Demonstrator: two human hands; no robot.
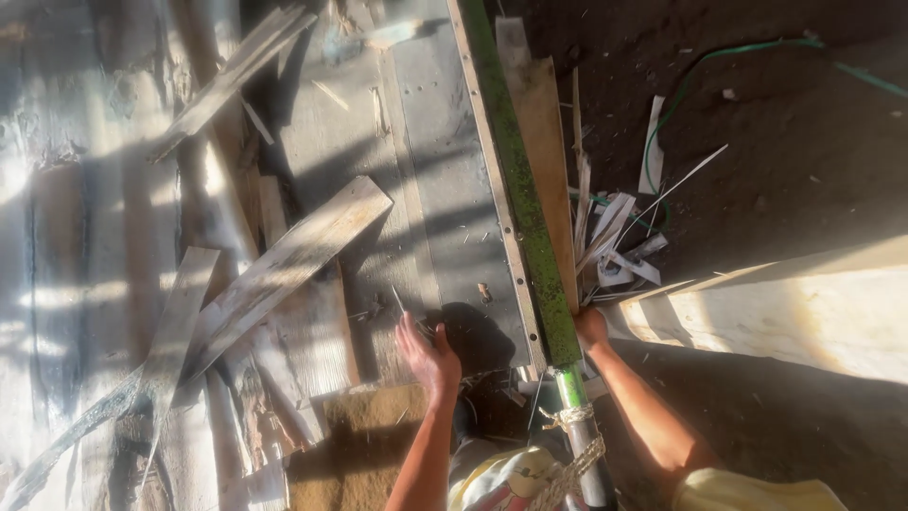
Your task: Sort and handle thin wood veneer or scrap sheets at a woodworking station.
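Note:
My left hand (427,355) reaches forward onto the grey metal sheet (454,218), fingers apart, next to a thin sliver of wood (398,299); it holds nothing that I can see. My right hand (590,327) rests against the lower end of a long green-painted metal bar (520,180) and the wooden plank (547,142) lying beside it. Whether its fingers grip the plank is hidden. Below the hands the bar ends in a silver pipe (579,416) bound with white rope (573,454).
Weathered planks (284,265) lie crossed over boards at left. White and wooden strips (615,241) are heaped right of the bar on dark soil, with a green hose (747,47) behind. A pale sunlit beam (804,312) runs at right. A brown board (364,445) lies by my left arm.

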